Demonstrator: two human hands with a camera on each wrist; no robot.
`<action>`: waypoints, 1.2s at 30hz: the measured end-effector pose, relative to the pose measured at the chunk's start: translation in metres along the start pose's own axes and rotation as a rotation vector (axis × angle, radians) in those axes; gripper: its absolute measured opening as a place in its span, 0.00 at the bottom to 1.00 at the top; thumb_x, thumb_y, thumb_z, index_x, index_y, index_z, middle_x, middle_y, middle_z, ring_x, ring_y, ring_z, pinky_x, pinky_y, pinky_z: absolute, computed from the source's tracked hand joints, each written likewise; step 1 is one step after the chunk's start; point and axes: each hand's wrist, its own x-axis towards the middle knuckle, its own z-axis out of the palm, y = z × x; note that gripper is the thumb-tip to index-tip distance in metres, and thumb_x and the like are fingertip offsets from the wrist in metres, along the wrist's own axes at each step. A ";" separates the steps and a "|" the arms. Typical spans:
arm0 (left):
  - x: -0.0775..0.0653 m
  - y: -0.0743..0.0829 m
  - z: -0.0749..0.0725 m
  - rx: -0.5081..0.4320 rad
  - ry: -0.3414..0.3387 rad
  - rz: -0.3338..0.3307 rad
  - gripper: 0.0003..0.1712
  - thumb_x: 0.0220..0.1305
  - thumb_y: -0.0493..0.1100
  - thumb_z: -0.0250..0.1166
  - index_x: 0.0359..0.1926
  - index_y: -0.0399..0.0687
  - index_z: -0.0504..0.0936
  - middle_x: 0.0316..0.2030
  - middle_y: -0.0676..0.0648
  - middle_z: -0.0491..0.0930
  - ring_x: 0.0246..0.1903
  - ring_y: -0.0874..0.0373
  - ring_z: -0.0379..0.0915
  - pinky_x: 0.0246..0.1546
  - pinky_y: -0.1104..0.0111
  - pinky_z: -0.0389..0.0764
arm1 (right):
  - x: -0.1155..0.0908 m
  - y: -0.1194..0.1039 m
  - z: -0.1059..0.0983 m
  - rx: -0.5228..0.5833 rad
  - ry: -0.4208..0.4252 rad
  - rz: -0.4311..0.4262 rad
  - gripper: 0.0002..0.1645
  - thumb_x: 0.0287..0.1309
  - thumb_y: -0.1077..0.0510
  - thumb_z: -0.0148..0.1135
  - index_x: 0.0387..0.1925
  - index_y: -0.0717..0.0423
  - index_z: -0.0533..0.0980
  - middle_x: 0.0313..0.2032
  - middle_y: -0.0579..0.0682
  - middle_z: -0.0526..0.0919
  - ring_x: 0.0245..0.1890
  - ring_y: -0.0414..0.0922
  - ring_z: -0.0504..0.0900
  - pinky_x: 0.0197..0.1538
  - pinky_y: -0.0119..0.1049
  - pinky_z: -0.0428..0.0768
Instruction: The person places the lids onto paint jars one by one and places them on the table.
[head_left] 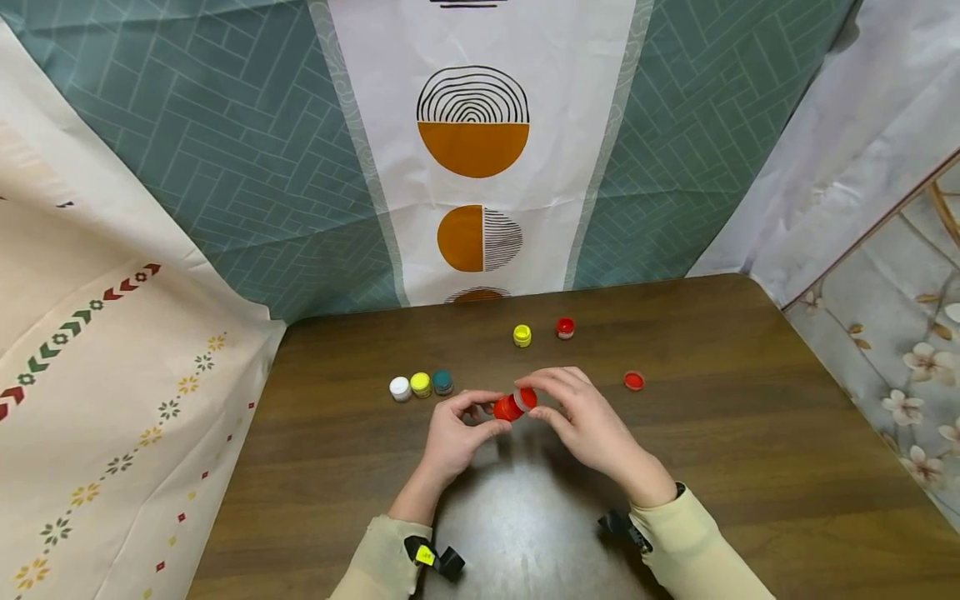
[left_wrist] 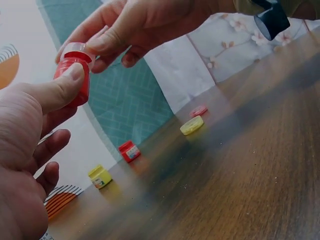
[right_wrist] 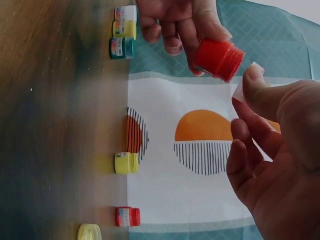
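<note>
My left hand (head_left: pixel 455 437) holds a small red paint jar (head_left: pixel 506 409) above the table, thumb on one side and fingers on the other. Its threaded neck (right_wrist: pixel 231 65) is uncovered in the right wrist view and points toward my right hand (head_left: pixel 596 429). Between thumb and fingertips, my right hand pinches the jar's lid (head_left: pixel 527 399), which has a translucent rim and a red inside. A narrow gap separates lid and neck in the right wrist view. My left hand's other fingers (left_wrist: pixel 52 150) are loosely bent below the jar.
White (head_left: pixel 401 389), yellow (head_left: pixel 421 384) and teal (head_left: pixel 442 382) jars stand in a row at left. Farther back are an uncovered yellow jar (head_left: pixel 522 336) and a red jar (head_left: pixel 566 327). A red lid (head_left: pixel 633 381) and a yellow lid (left_wrist: pixel 192 125) lie at right. Patterned cloth (head_left: pixel 480 192) hangs behind the table.
</note>
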 end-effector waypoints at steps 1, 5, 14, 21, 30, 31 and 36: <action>0.000 0.000 0.000 -0.002 0.001 -0.001 0.20 0.54 0.35 0.85 0.49 0.48 0.93 0.38 0.51 0.88 0.36 0.44 0.74 0.37 0.62 0.74 | 0.000 0.000 0.000 -0.023 0.002 -0.018 0.28 0.61 0.62 0.78 0.62 0.48 0.84 0.59 0.44 0.83 0.60 0.47 0.77 0.57 0.48 0.81; -0.001 0.000 0.000 -0.010 -0.002 0.000 0.20 0.54 0.34 0.84 0.49 0.48 0.93 0.38 0.50 0.88 0.37 0.39 0.74 0.38 0.61 0.74 | 0.000 -0.001 -0.001 -0.073 -0.003 -0.062 0.28 0.60 0.61 0.79 0.61 0.47 0.85 0.57 0.45 0.83 0.59 0.48 0.77 0.58 0.48 0.81; 0.000 -0.001 -0.002 -0.014 -0.031 0.009 0.19 0.53 0.34 0.84 0.48 0.47 0.93 0.37 0.51 0.87 0.36 0.40 0.75 0.38 0.62 0.75 | 0.000 -0.001 -0.001 -0.123 -0.022 -0.116 0.28 0.57 0.62 0.81 0.60 0.46 0.86 0.56 0.44 0.85 0.59 0.48 0.78 0.57 0.47 0.83; -0.001 -0.001 -0.001 -0.015 -0.050 0.008 0.19 0.54 0.34 0.84 0.48 0.46 0.93 0.37 0.53 0.87 0.36 0.43 0.74 0.38 0.65 0.74 | 0.001 -0.001 -0.002 -0.140 -0.034 -0.172 0.25 0.58 0.62 0.80 0.58 0.48 0.87 0.55 0.44 0.85 0.58 0.49 0.79 0.57 0.45 0.83; 0.000 -0.002 0.000 -0.022 -0.051 0.007 0.19 0.54 0.33 0.84 0.48 0.46 0.93 0.38 0.50 0.86 0.38 0.36 0.74 0.40 0.64 0.74 | 0.000 0.001 -0.002 -0.183 -0.035 -0.170 0.25 0.60 0.56 0.81 0.59 0.47 0.86 0.53 0.44 0.86 0.57 0.47 0.79 0.55 0.43 0.83; 0.000 -0.002 0.000 -0.021 -0.052 0.009 0.20 0.53 0.33 0.84 0.48 0.46 0.93 0.38 0.50 0.86 0.38 0.36 0.75 0.40 0.63 0.74 | 0.000 0.001 -0.002 -0.189 -0.037 -0.164 0.25 0.60 0.55 0.80 0.60 0.46 0.86 0.52 0.44 0.86 0.56 0.46 0.79 0.55 0.43 0.83; -0.001 -0.002 0.001 -0.012 -0.059 0.007 0.20 0.53 0.34 0.85 0.48 0.48 0.93 0.38 0.49 0.87 0.39 0.36 0.75 0.40 0.61 0.74 | 0.000 0.001 0.000 -0.243 -0.041 -0.103 0.23 0.62 0.48 0.79 0.57 0.47 0.86 0.48 0.42 0.86 0.53 0.44 0.79 0.53 0.43 0.82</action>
